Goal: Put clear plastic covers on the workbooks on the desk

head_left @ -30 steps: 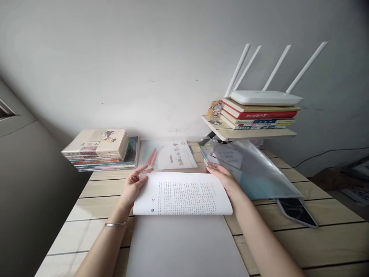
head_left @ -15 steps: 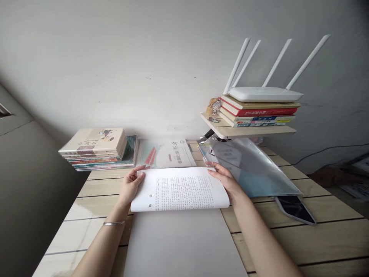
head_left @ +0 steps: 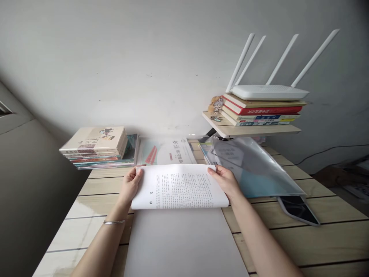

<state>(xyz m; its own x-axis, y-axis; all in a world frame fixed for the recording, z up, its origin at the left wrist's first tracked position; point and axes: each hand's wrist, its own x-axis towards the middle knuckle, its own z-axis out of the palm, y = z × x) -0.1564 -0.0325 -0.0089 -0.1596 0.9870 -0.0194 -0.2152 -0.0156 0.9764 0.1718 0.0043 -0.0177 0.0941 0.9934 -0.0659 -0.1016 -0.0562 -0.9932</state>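
Observation:
An open book (head_left: 184, 238) lies on the wooden desk (head_left: 288, 238) in front of me, its near half showing a blank grey sheet. A printed page (head_left: 180, 186) is curled up and back over the far half. My left hand (head_left: 130, 186) grips the page's far left corner, thumb on top. My right hand (head_left: 226, 181) grips its far right corner the same way. A thin bracelet sits on my left wrist.
A stack of books (head_left: 96, 148) lies at the far left. A workbook in a clear sleeve (head_left: 167, 152) is behind the page. Clear plastic folders (head_left: 256, 169) and a dark phone (head_left: 300, 209) lie to the right. A small shelf (head_left: 253, 130) holds books and a white router (head_left: 269, 92).
The page's far edge has come toward me and curled further. Both hands have closed on its corners; the left fingers were spread before.

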